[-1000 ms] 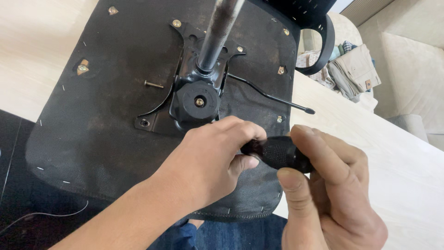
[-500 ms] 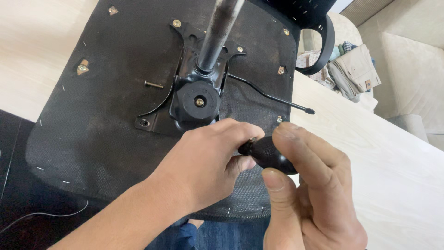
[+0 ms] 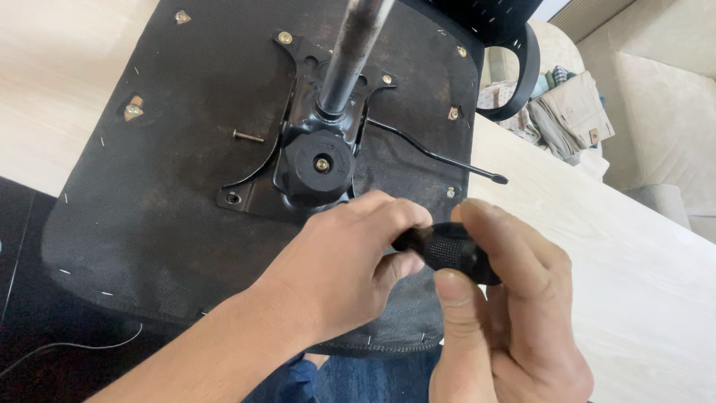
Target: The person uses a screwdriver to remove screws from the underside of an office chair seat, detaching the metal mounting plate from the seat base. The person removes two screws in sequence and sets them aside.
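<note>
The working end of the black, textured-grip screwdriver handle (image 3: 447, 250) is hidden: whatever shaft or tip it has disappears under the left hand (image 3: 350, 269), so I cannot tell what it bears on. The right hand (image 3: 507, 321) is cut off at the lower edge, and its palm side is hard to make out.

The left hand lies knuckles up, fingers curled down and closed around the front of the handle, forearm running off toward the lower left. The right hand comes from below, thumb on the near side and fingers wrapped over the far side, clamped on the rear of the handle; the two hands nearly touch.

Beneath both hands lies the upturned black fabric-covered chair seat (image 3: 149, 194). Just beyond the left knuckles sits the black metal mechanism plate (image 3: 313, 160) with its steel column (image 3: 350, 52). Farther left of that hand a loose dark bolt (image 3: 247, 136) lies on the seat. Under the right hand is the pale wooden bench (image 3: 634, 254).
</note>
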